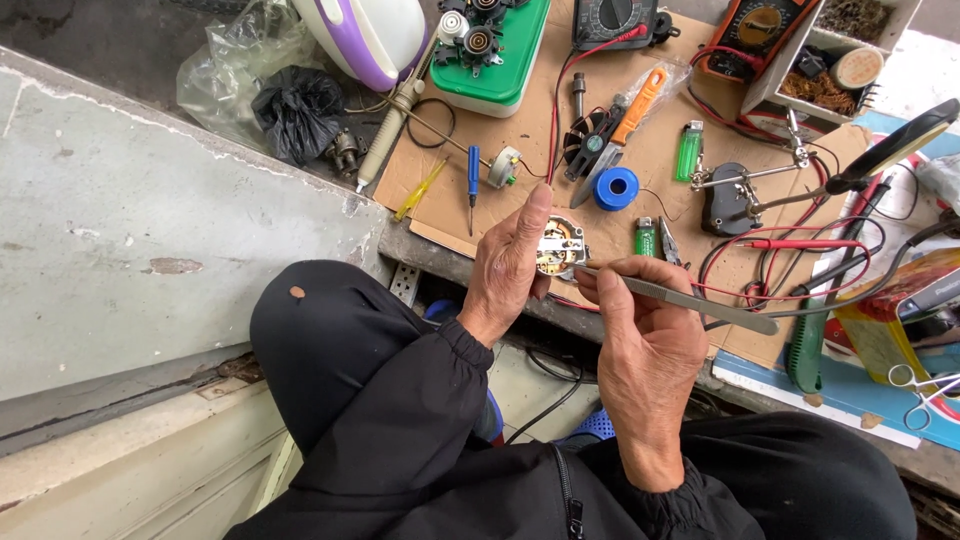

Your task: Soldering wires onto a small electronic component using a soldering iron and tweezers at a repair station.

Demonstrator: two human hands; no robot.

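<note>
My left hand [508, 270] holds a small round mechanism [558, 248] with brass-coloured parts, just in front of the workbench edge. My right hand [645, 345] grips long metal tweezers [680, 298]; their tip points left and touches the mechanism. Both hands hover over my lap, with black sleeves and trousers below them.
A cardboard sheet [650, 150] covers the bench and carries a blue screwdriver [473, 180], a blue tape roll [616, 188], two green lighters [688, 150], an orange utility knife [632, 115], a clamp stand [745, 185], two multimeters [615, 20] and red leads. Scissors [925, 390] lie at right, a concrete ledge [150, 220] at left.
</note>
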